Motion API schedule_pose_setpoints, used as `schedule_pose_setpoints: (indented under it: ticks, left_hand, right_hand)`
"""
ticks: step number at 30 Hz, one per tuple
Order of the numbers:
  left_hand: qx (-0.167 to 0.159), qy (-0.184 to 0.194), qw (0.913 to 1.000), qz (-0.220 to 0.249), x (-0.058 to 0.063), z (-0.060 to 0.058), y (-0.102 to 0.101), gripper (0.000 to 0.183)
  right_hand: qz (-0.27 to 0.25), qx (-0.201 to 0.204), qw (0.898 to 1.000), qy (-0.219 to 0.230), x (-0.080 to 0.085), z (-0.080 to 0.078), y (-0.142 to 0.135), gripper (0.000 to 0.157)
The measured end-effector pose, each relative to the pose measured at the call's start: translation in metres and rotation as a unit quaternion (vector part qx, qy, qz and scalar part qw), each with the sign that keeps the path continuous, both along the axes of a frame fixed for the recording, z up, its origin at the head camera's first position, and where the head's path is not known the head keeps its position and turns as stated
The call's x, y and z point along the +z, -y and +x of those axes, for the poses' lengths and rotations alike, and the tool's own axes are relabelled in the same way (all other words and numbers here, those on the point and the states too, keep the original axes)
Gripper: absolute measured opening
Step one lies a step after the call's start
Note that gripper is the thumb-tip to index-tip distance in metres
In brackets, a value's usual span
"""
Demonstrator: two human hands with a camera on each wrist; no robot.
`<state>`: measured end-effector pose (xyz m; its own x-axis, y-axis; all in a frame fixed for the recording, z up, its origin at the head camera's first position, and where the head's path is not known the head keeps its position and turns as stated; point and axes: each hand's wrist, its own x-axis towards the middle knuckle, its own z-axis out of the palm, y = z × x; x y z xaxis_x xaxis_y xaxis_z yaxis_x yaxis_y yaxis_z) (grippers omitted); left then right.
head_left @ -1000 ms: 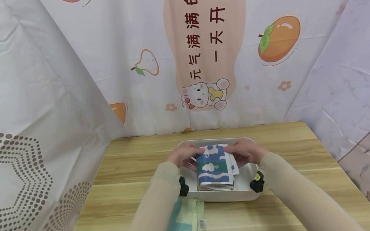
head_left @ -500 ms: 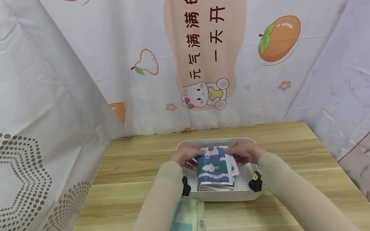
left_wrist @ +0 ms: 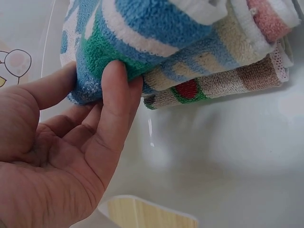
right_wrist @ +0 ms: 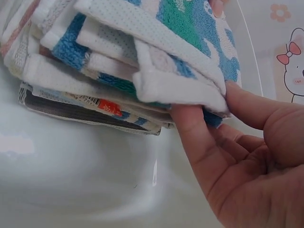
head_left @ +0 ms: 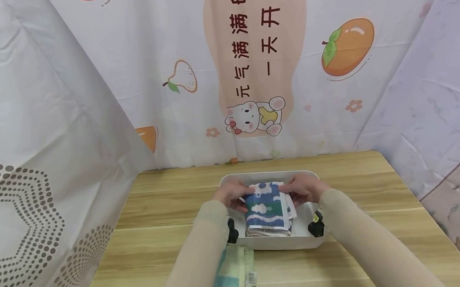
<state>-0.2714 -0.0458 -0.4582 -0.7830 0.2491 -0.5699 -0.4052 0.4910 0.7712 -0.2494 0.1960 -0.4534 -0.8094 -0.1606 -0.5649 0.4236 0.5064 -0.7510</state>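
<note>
A folded blue, green and white towel (head_left: 264, 207) lies on top of a stack inside a white plastic bin (head_left: 274, 243). My left hand (head_left: 232, 194) pinches its left side near the far end, thumb above and fingers below. On the opposite side my right hand (head_left: 304, 188) grips the towel's edge the same way. Beneath it, the left wrist view shows a blue-and-cream striped towel (left_wrist: 204, 59) and a brown towel (left_wrist: 225, 84) with a red patch. A dark-faced towel (right_wrist: 71, 108) sits lowest in the right wrist view, near a red label (right_wrist: 110, 107).
Close to the bin's front left, a folded pale yellow and teal towel (head_left: 233, 276) lies on the wooden table (head_left: 154, 226), partly covered by the left sleeve. A printed curtain (head_left: 187, 134) hangs behind the table's back edge, with more cloth at both sides.
The blue, green and white towel has sunk slightly in the bin, its far edge now a little nearer me. Both wrists have shifted slightly inward, and the grips stay the same.
</note>
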Motion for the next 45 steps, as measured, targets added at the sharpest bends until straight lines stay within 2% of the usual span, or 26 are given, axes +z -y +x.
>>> schedule_pose_setpoints:
  ticks: [20,38,45]
  left_hand:
    - [0.001,-0.023,0.9994,-0.023,-0.0016,0.0026,-0.0030,0.016]
    - [0.019,-0.021,0.9991,-0.033,-0.0047,0.0033,-0.0046,0.015]
    - [0.011,-0.023,0.9985,-0.048,-0.0052,0.0045,-0.0045,0.016]
  right_hand:
    - [0.008,-0.002,1.000,0.006,-0.0029,0.0001,-0.0001,0.021]
    - [0.018,0.003,1.000,0.003,-0.0049,0.0038,0.0011,0.021]
    - [0.027,0.005,1.000,0.010,-0.0077,0.0035,0.0023,0.023]
